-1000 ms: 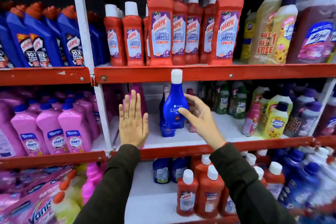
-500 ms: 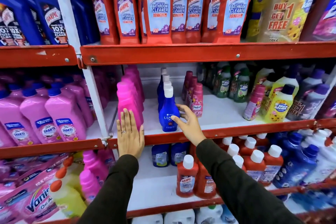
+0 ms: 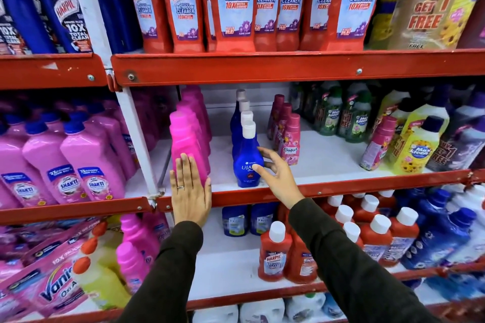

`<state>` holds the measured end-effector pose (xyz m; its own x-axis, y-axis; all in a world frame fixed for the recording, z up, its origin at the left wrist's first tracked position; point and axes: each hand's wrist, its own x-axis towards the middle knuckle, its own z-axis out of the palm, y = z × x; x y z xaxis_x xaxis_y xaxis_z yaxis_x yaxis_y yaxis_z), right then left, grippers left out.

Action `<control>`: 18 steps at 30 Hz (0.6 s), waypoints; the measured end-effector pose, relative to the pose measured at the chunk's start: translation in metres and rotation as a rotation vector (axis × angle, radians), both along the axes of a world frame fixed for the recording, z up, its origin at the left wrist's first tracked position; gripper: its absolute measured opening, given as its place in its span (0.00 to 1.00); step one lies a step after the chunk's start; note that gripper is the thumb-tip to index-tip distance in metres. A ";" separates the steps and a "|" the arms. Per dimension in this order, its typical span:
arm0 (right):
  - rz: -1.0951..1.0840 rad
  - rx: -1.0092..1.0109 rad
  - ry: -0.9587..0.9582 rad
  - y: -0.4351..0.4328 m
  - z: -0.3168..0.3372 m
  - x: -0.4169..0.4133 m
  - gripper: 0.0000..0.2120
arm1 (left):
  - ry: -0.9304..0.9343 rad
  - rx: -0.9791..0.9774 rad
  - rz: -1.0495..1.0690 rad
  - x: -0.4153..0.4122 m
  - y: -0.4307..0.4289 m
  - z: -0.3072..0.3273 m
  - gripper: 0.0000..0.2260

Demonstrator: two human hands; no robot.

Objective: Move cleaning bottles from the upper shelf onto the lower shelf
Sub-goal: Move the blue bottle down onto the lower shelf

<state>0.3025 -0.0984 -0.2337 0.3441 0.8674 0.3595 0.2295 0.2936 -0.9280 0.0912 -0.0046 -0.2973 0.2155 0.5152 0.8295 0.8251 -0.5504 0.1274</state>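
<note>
A blue Ujala bottle (image 3: 244, 149) with a white cap stands upright at the front of a row of like bottles on the middle shelf (image 3: 367, 184). My right hand (image 3: 282, 178) is open with fingers spread, and its thumb and fingertips touch the bottle's right side. My left hand (image 3: 190, 191) lies flat and open against the base of a plain pink bottle (image 3: 183, 136) and the shelf's red front edge. Tall red Harpic bathroom cleaner bottles (image 3: 233, 2) fill the upper shelf (image 3: 262, 65).
Small pink Comfort bottles (image 3: 291, 141) stand just right of the blue row, and yellow Max Kleen bottles (image 3: 420, 147) stand farther right. A white upright post (image 3: 136, 126) divides off the left bay of pink Shakti bottles (image 3: 89, 165). Small red Harpic bottles (image 3: 274, 257) stand on the shelf below.
The blue bottle came down from in front of the upper shelf edge and now stands on the middle shelf. My right hand's fingers have loosened around it. The view has tilted downward.
</note>
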 end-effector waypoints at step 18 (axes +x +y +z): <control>-0.257 0.040 -0.283 -0.032 -0.004 0.018 0.21 | -0.049 -0.033 0.032 0.010 -0.019 0.007 0.38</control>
